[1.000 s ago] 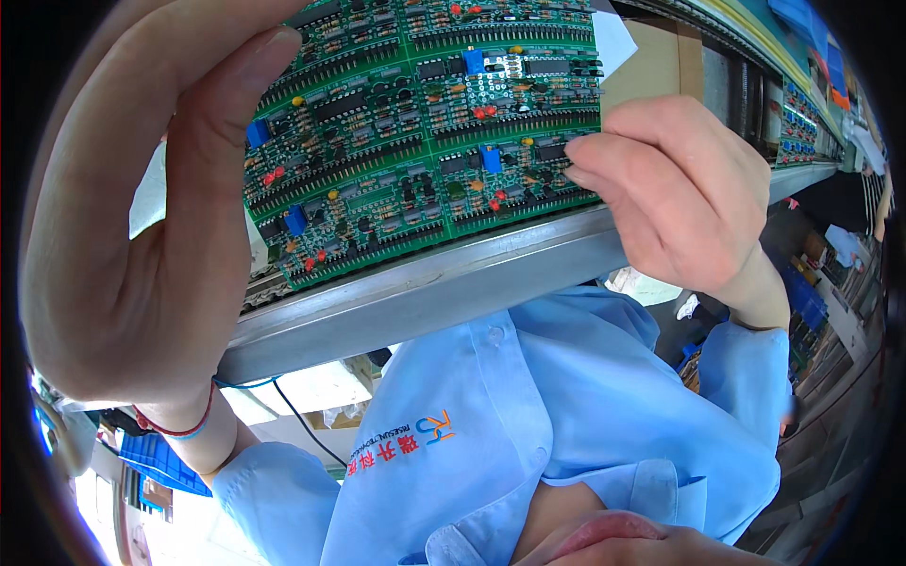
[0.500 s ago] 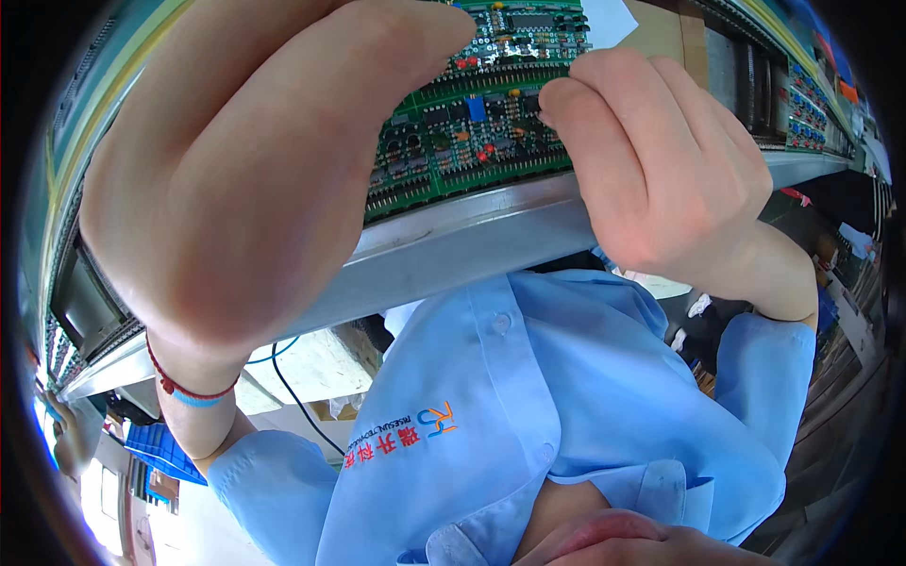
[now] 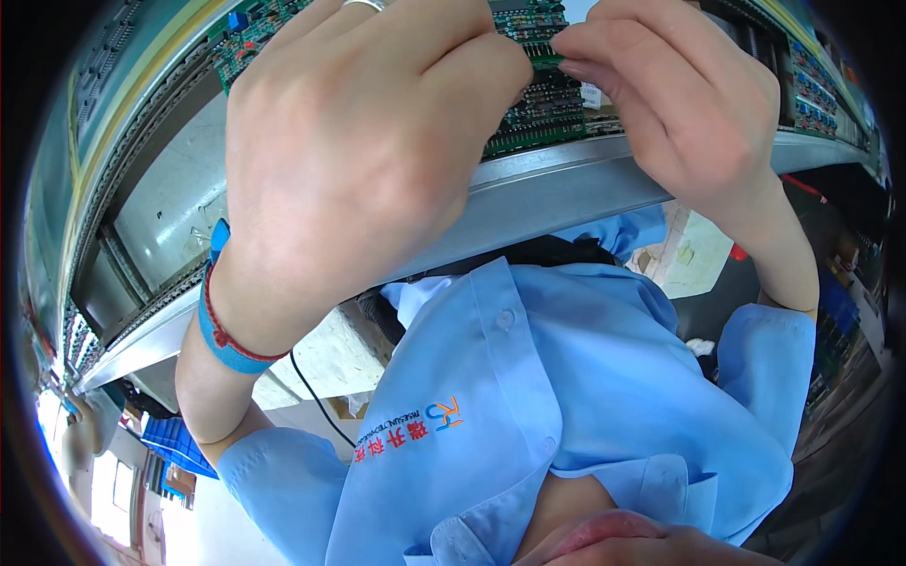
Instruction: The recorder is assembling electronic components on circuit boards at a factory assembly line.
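Observation:
Green circuit boards [image 3: 533, 132], packed with small components and rows of pins, lie under and between my hands at the top of the view. My left hand [image 3: 363, 151] is curled over the middle of them, its back covering much of the boards. Its fingertips are largely hidden; the bent thumb and forefinger press together at the board. A board part with a blue component and red ones [image 3: 241, 42] shows to its left. Across from it, my right hand [image 3: 689, 104] pinches at the right edge of a board with thumb and forefinger.
A metal rail [image 3: 538, 170] runs along the near side, below the boards. Further boards with blue parts [image 3: 812, 99] stand at the right end of the line. A grey metal surface [image 3: 170, 179] lies left of my hand. A blue crate [image 3: 175, 443] sits lower left.
My left hand has moved right and turned its back upward. The board part with blue and red components has shifted left and up. My right hand has risen slightly, still at a board's edge.

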Motion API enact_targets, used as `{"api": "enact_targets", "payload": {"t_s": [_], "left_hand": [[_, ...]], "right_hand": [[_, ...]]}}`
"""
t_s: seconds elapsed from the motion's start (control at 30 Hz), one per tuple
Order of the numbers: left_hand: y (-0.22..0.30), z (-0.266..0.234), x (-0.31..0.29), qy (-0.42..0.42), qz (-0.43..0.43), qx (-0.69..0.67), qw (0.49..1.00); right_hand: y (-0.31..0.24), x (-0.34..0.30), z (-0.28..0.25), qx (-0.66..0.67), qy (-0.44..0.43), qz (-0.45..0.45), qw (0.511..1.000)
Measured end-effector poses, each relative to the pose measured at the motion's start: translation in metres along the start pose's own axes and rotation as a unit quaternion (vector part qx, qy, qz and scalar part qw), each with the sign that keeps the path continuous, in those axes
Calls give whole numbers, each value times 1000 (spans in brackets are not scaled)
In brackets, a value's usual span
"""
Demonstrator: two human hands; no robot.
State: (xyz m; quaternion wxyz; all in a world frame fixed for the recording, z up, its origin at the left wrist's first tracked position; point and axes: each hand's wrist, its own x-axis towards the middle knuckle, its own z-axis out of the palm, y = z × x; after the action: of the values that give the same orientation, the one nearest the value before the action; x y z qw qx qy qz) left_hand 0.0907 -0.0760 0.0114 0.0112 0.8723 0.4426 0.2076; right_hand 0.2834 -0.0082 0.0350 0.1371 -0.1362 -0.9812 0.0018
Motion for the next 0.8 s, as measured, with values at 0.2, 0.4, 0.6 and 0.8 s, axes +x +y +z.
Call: {"api": "enact_targets", "payload": {"t_s": [0.2,0.4,0.6,0.8], "left_hand": [[9,2,7,-24,-34,12,999],[10,1,23,-68,-24,-22,997],[21,-4,27,-126,-22,68,989],[30,-5,40,-179,-5,141,974]], "right_hand": [[5,-16,6,43,52,20,998],[12,-31,26,81,97,47,991],[4,-35,20,120,102,68,985],[1,-48,13,157,86,105,978]]}}
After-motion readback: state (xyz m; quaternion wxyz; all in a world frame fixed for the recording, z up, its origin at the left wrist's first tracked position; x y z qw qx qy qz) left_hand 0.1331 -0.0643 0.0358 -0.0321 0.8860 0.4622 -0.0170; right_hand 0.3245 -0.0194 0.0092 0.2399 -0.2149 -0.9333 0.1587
